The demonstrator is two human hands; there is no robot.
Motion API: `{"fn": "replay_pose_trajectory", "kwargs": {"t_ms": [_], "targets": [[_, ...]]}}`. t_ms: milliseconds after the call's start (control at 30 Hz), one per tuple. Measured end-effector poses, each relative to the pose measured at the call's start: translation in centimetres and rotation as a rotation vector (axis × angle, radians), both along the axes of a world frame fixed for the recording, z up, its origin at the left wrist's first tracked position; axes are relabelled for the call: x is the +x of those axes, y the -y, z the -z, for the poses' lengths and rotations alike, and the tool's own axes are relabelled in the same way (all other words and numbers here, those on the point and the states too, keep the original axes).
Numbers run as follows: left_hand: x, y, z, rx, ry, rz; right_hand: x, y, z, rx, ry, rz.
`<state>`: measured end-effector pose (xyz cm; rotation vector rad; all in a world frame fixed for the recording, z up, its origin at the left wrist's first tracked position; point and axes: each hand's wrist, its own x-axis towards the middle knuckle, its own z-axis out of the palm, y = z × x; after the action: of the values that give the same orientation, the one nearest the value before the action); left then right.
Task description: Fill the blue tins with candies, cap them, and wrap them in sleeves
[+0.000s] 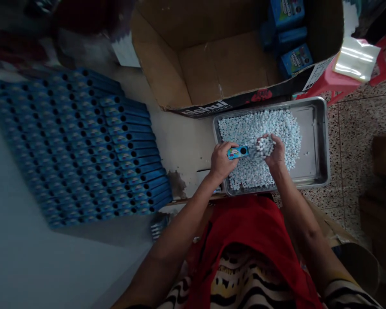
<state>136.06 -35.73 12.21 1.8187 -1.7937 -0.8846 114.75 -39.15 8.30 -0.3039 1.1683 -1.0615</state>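
Note:
My left hand (222,159) grips a small blue candy box (237,152) by its sides, a dark round spot showing on the face turned up to me. To its right, my right hand (275,151) is cupped around a heap of small white candies (264,146), fingers curled toward the box. Both hands are over the near half of a metal tray (323,141), which holds a wide layer of loose pale candies (254,171). A short gap separates the box from the handful.
Rows of blue boxes (93,150) stand stacked on the left. A large cardboard box (199,73) with several blue packs (296,60) in its right corner sits behind the tray. At the right are a pink stool (347,83) and brown cartons (381,189).

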Motion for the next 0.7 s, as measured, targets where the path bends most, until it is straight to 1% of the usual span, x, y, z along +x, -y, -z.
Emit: {"fn": "replay_pose_trajectory", "kwargs": {"t_ms": [33,100,200,267,367,500,600,700], "targets": [[-0.3,0.0,-0.2,-0.002,0.003,0.015,0.5,-0.2,-1.2,-0.036,0.072,0.012],[-0.8,0.0,-0.7,-0.009,-0.002,0.032,1.7,-0.4,-3.5,-0.132,0.133,0.043],[-1.2,0.2,-1.3,-0.020,0.004,0.042,3.1,-0.5,-6.6,-0.227,0.108,0.063],[-1.4,0.3,-1.7,-0.026,0.015,0.057,3.5,-0.6,-7.9,-0.273,0.044,0.044],[-1.8,0.5,-2.2,-0.034,0.024,0.083,3.5,-0.7,-8.8,-0.398,-0.043,0.038],[-3.0,1.0,-2.6,-0.032,0.003,0.094,3.3,-0.7,-9.0,-0.576,-0.104,0.088],[-4.1,1.4,-2.6,-0.033,-0.012,0.089,3.5,-0.7,-9.5,-0.644,-0.189,0.093],[-4.7,1.6,-2.5,-0.040,-0.041,0.096,3.4,-1.1,-9.9,-0.664,-0.279,0.073]]}}
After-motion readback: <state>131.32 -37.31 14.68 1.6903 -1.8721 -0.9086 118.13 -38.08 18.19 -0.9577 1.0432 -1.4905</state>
